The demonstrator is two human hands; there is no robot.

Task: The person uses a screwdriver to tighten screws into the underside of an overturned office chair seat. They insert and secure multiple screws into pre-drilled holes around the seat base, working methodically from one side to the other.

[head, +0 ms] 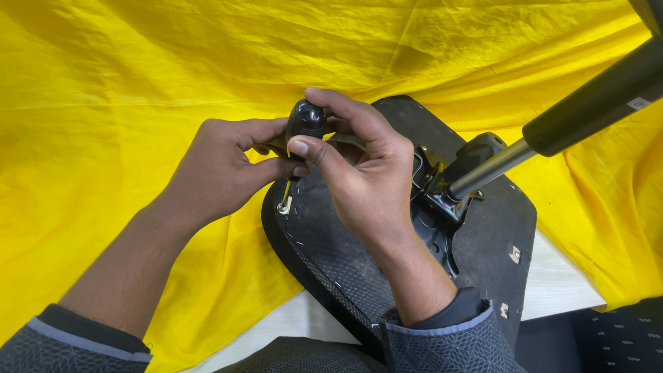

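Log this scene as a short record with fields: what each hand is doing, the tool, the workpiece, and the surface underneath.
Left hand: grips the lower part of the screwdriver handle, fingers wrapped round it
Right hand: pinches the black screwdriver handle from above with thumb and fingers
Tool tip: meets a metal bracket near the seat edge
Workpiece: upturned black chair seat, underside up
Attached parts: black mechanism plate with gas-lift column
Surface: yellow cloth
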